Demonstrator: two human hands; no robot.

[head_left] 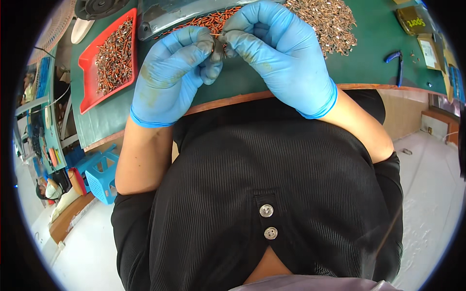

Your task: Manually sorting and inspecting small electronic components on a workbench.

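Observation:
Both my hands wear blue gloves smudged dark at the fingertips, and they meet above the near side of the table. My left hand (167, 80) is closed in a pinch. My right hand (289, 58) pinches too, facing it. A thin copper-coloured wire (216, 34) bridges the gap between the two sets of fingertips. Whatever else the fingers hold is too small and covered to make out. Just behind the hands lies a heap of small orange-and-black parts (206, 21). Beyond my right hand spreads a larger pile of small copper-and-grey parts (335, 26).
On the left a red tray (86, 72) holds many small parts. A grey shallow tray (167, 17) lies at the back. Blue-handled cutters (400, 70) rest on the green tabletop (374, 63) at right, near a yellow-and-black packet (415, 20). A blue stool (101, 180) stands below left.

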